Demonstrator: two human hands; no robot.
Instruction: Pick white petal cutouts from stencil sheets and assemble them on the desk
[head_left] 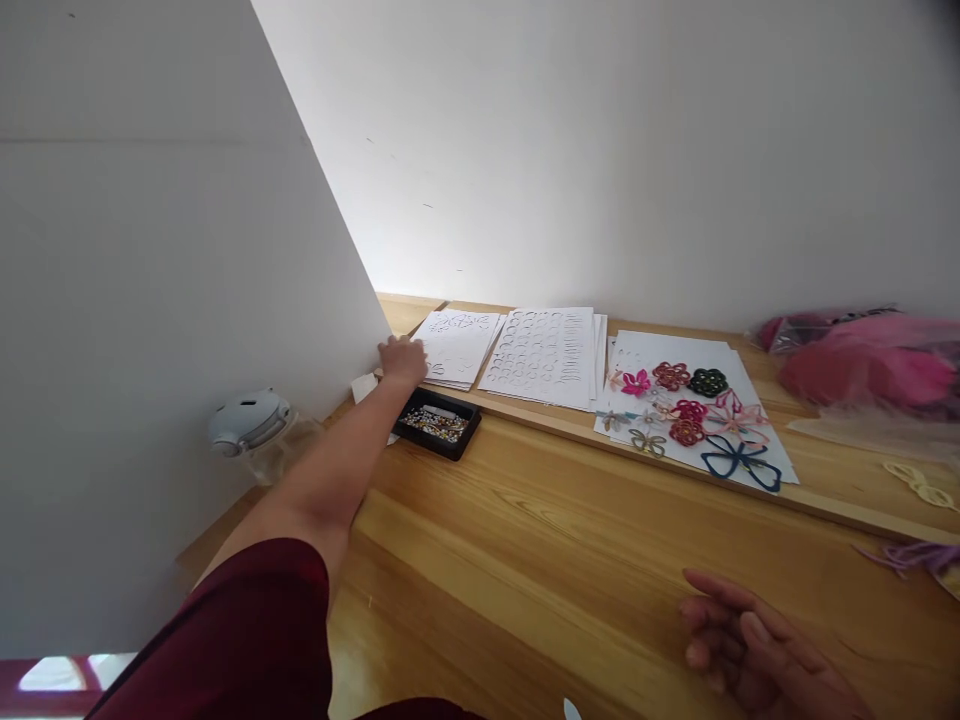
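My left hand (405, 360) is stretched far out beside the left edge of a white sheet with pencil drawings (469, 345). Its fingers are curled, and whatever they may hold is hidden. Just below that wrist sits a small black tray (456, 450) with gold, white and dark beads (431, 424) and a pale slim item in it. My right hand (757, 640) hovers over the wooden table at the lower right, palm partly up, fingers loosely bent and apart, nothing in it.
Another drawn sheet (540, 355) lies in the middle. Fuzzy wire flowers (686, 432) and a blue butterfly shape (741, 463) rest on white paper. Pink bagged material (870, 365), purple strands (911, 556) and a grey-lidded container (250, 420) stand around. A white wall closes off the left.
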